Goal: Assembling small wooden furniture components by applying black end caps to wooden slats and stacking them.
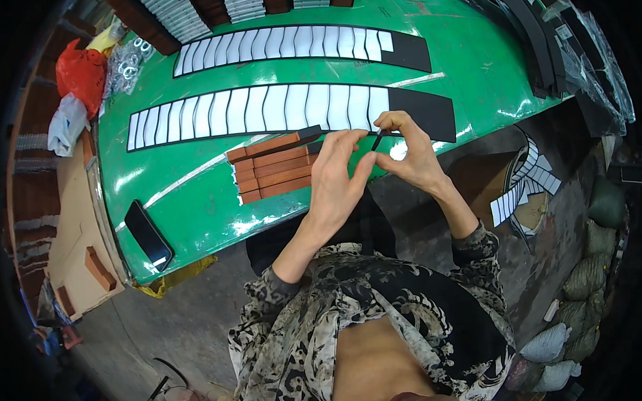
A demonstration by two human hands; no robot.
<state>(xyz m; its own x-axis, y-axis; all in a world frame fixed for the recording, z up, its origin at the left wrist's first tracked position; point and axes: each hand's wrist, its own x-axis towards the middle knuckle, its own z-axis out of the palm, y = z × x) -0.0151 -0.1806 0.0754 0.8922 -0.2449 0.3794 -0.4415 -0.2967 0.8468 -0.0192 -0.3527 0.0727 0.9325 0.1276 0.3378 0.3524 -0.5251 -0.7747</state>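
Note:
Over the near edge of the green table, my left hand (334,175) and my right hand (415,155) meet fingertip to fingertip. Between them is a short thin black strip (377,140), its ends at the thumbs and index fingers of both hands. A stack of red-brown bars (278,177), with a dark bar along its far side, lies just left of my left hand and is partly covered by it. Beyond my hands stretches a long curved black band (420,108) covered with white, wavy-edged segments, its right end bare black.
A second such band (408,50) lies farther back, before rows of stacked brown bars (208,6). A black phone (149,235) rests at the left. Dark curved strips (527,38) in clear plastic occupy the far right. A red bag (82,74) sits far left; a cardboard box (483,184) stands below right.

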